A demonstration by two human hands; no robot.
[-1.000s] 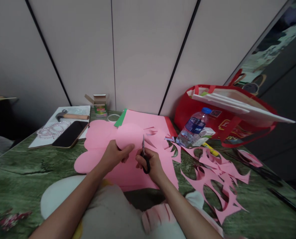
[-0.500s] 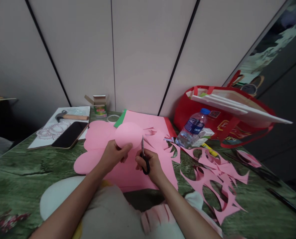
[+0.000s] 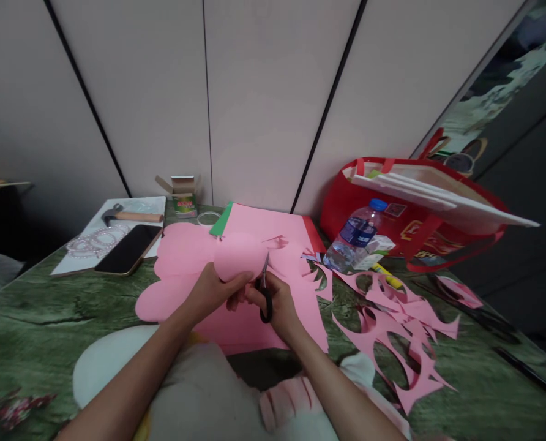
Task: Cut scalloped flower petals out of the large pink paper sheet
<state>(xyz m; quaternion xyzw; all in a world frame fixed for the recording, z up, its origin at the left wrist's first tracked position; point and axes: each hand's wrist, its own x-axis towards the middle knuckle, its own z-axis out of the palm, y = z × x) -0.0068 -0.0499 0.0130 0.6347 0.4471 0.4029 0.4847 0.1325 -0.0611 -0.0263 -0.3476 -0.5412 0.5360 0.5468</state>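
Observation:
My left hand (image 3: 220, 288) pinches the lower edge of a rounded piece of pink paper (image 3: 239, 254), thumb on top. In my right hand (image 3: 276, 300) is a pair of scissors (image 3: 266, 300) with black handles, blades pointing up and away along the right edge of that piece. Both hands are close together above a stack of pink paper sheets (image 3: 254, 327). Rounded pink cut-outs (image 3: 181, 260) lie on the left of the stack. Whether the blades are closed on the paper is hard to make out.
Pink paper scraps (image 3: 392, 343) spread over the table's right side. Behind them stand a water bottle (image 3: 358, 236) and a red bag (image 3: 346, 196). At left lie a phone (image 3: 130, 248), a hammer (image 3: 135, 216) and beads (image 3: 97, 242); a small box (image 3: 184, 199) stands by the wall.
The pink piece has tilted and dropped lower toward me. My left hand has shifted slightly right, bringing it nearer to my right hand, and the scissors have turned a little.

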